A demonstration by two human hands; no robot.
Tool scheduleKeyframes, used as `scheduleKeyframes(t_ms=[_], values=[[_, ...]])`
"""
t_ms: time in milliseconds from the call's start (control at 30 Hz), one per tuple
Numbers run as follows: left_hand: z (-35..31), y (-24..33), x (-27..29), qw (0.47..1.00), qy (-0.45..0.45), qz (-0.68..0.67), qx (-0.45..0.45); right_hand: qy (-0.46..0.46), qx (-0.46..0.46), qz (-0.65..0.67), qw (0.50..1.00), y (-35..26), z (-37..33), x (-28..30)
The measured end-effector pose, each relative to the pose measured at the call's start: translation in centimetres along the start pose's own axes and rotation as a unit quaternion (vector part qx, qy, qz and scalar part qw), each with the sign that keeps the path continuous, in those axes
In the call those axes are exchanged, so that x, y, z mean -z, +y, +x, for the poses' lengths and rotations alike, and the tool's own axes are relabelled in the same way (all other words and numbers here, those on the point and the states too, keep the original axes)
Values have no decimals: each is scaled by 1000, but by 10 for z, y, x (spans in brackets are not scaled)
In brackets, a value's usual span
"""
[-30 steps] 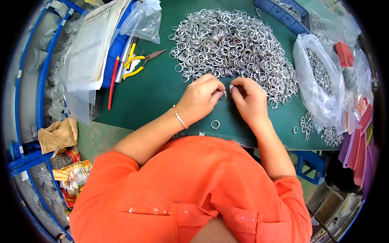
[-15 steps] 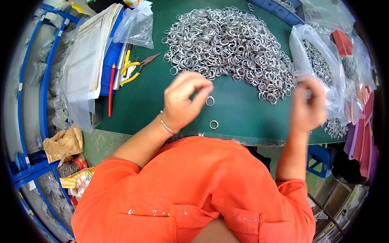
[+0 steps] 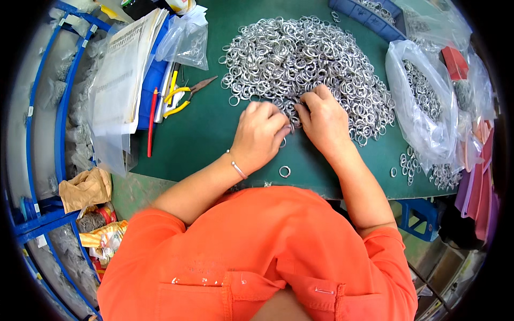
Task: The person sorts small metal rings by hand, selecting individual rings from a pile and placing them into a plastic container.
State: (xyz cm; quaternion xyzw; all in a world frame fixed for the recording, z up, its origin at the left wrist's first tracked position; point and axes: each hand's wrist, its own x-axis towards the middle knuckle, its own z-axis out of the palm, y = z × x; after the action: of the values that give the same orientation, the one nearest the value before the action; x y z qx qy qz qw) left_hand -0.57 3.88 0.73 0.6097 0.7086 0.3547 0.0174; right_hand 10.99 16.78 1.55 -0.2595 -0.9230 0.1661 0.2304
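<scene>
A large heap of silver metal rings (image 3: pixel 305 59) lies on the green tabletop. My left hand (image 3: pixel 261 134) is at the heap's near edge with its fingers curled together; a ring or two show at its fingertips, but its grip is blurred. Close beside it, my right hand (image 3: pixel 325 119) reaches into the same edge, thumb and fingers drawn together against the rings. What it pinches is hidden among them. One single ring (image 3: pixel 285 171) lies apart on the table, nearer to me, below the left hand. Another loose ring is partly covered by the left fingers.
At left lie yellow-handled pliers (image 3: pixel 188 97), a red pen (image 3: pixel 152 123) and a stack of papers (image 3: pixel 124 69). An open plastic bag of rings (image 3: pixel 423 101) stands at right, with small loose rings (image 3: pixel 410 165) below it. A blue bin (image 3: pixel 369 18) sits at the back.
My right hand has moved left from beside the plastic bag to the heap's near edge. My left hand has shifted slightly right and nearer to me. Small rings show below the bag.
</scene>
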Motion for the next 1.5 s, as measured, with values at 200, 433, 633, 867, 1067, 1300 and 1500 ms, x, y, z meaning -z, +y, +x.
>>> scheduleKeyframes(t_ms=[200, 433, 633, 867, 1067, 1300, 1500], values=[[-3, -2, 7, 1000, -13, -18, 9, 7, -89, 172, 981, 2, -18, 17], [13, 22, 12, 950, -43, -284, 122, -75, -313, 587, 743, 5, -35, 24], [13, 16, 3, 940, -43, -318, 115, -56, -301, 631, 712, 7, -43, 15], [11, 17, 4, 916, -45, -374, 141, -52, -302, 700, 645, 0, -43, 18], [10, -1, 11, 937, 38, -328, 116, 288, -58, 372, 880, 40, -32, 73], [16, -8, 3, 994, 2, -104, -29, 321, -47, -156, 933, 95, -23, 128], [25, 6, -15, 998, -49, -5, -41, -23, -51, 133, 990, 17, -35, 21]])
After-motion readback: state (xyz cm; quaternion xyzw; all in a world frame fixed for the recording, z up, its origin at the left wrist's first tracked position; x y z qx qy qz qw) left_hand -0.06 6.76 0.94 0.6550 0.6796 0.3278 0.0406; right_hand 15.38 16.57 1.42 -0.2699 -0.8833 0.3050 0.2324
